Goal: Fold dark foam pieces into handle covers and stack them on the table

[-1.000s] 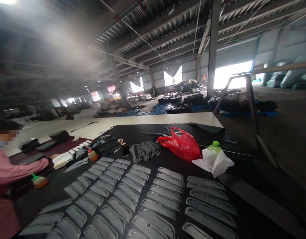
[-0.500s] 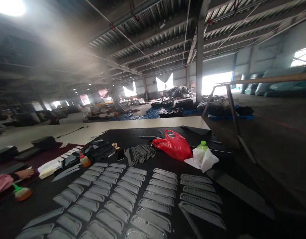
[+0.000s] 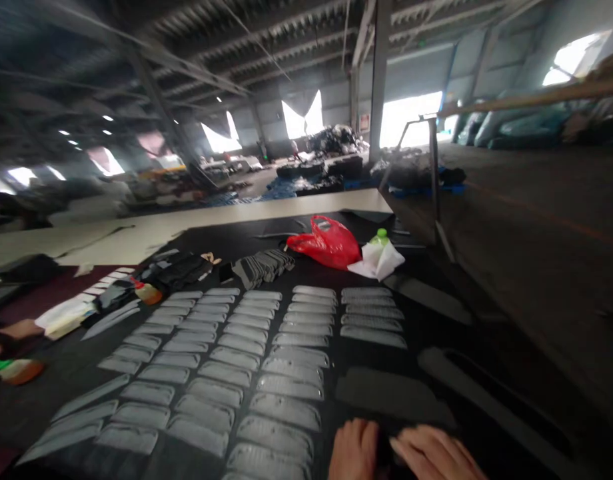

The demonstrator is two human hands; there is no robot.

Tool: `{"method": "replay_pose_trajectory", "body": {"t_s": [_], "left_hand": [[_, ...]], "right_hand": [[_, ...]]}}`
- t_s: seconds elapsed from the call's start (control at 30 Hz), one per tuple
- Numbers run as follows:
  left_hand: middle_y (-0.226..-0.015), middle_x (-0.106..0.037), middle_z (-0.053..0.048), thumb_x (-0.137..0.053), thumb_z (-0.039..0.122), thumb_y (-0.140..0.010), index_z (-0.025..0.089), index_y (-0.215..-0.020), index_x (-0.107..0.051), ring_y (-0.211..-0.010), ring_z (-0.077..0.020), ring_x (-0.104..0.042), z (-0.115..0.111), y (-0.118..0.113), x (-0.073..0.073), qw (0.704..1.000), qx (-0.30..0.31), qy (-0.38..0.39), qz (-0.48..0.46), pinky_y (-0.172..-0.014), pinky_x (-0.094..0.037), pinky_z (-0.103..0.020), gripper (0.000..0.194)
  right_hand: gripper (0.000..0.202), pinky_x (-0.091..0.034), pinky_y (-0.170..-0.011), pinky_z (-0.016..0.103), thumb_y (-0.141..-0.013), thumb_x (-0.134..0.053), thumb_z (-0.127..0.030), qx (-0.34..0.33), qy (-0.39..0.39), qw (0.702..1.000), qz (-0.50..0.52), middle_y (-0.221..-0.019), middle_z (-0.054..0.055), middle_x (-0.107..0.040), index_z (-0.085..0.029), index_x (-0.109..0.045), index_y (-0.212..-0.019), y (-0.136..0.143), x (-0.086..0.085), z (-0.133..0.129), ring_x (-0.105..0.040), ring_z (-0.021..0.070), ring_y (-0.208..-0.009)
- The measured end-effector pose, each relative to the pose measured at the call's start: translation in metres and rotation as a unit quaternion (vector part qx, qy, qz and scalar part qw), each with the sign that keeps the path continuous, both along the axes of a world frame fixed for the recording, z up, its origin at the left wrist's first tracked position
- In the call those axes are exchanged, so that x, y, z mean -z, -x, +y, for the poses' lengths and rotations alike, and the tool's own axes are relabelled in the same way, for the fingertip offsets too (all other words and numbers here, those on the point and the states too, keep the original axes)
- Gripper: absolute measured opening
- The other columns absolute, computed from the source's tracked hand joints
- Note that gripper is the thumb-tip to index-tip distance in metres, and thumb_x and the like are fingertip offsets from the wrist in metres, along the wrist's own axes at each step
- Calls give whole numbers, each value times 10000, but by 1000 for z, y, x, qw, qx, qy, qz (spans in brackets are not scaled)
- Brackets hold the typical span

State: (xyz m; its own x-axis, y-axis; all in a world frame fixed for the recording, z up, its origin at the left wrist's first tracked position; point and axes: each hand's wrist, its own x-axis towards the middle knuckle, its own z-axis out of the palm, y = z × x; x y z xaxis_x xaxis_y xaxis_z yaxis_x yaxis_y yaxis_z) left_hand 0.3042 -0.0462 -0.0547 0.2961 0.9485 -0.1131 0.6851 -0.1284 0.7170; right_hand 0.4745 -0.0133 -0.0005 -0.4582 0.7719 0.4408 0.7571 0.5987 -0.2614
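Observation:
My left hand and my right hand are side by side at the bottom edge, fingers curled down. Something dark shows between them, too blurred and cut off to name. Up and to the left lie grey oblong fabric pieces with rounded corners, laid out overlapping in columns on the black sheet. The shorter right-hand column is above my hands. Just beyond my fingers is a faint dark grey patch on the black surface.
Farther up are a red plastic bag, a green-capped bottle with white paper, and a fanned stack of grey pieces. Squeeze bottles of amber liquid stand at the left, near another person's hand. A metal stand is beyond the table.
Both my hands have come into view at the bottom. The view has tilted down and shifted right. A narrow grey strip below the right-hand column no longer shows there.

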Motion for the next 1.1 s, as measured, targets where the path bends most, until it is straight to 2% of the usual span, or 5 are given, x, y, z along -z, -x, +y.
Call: {"method": "replay_pose_trajectory", "body": {"t_s": [0.13, 0.3, 0.5, 0.8, 1.1], "left_hand": [[-1155, -547, -72, -495, 56, -719, 204, -1179, -483, -1027, -229, -502, -25, 2, -15, 992, 91, -27, 79, -899, -430, -385, 484], [-1071, -568, -54, -472, 59, -759, 194, -1130, -482, -961, -219, -517, -35, 3, -25, 983, 152, -20, 102, -846, -452, -374, 394], [-1051, -577, -58, -509, 78, -782, 187, -1126, -482, -946, -205, -534, -40, 4, -18, 976, 183, -60, 100, -839, -480, -363, 362], [-1004, -572, -101, -510, 184, -861, 164, -1109, -480, -907, -205, -563, -47, 44, 33, 969, 5, -237, 68, -775, -536, -367, 251], [-988, -552, -102, -497, 174, -864, 149, -1076, -491, -888, -200, -549, -41, 40, 42, 969, -21, -223, 101, -764, -541, -345, 214]], "right_hand": [[452, -439, -919, 446, -759, -582, -166, 15, 31, 996, -78, -1097, 78, -638, -218, -537, -1206, -1, 23, -75, -574, 257, -1024], [373, -405, -917, 426, -793, -584, -166, 16, 76, 992, -99, -1038, 95, -636, -162, -542, -1164, 2, 36, -84, -558, 243, -982], [373, -455, -830, 384, -770, -620, -170, 35, 134, 986, -95, -992, 88, -608, -182, -537, -1133, -5, 34, -93, -564, 230, -913], [430, -493, -779, 371, -720, -673, -122, 92, 175, 978, -68, -1008, 95, -557, -166, -501, -1111, -27, 68, -73, -552, 235, -916], [429, -493, -754, 362, -699, -703, -123, 30, 174, 980, -96, -983, 86, -557, -180, -503, -1074, -2, 80, -42, -541, 233, -877]]}}
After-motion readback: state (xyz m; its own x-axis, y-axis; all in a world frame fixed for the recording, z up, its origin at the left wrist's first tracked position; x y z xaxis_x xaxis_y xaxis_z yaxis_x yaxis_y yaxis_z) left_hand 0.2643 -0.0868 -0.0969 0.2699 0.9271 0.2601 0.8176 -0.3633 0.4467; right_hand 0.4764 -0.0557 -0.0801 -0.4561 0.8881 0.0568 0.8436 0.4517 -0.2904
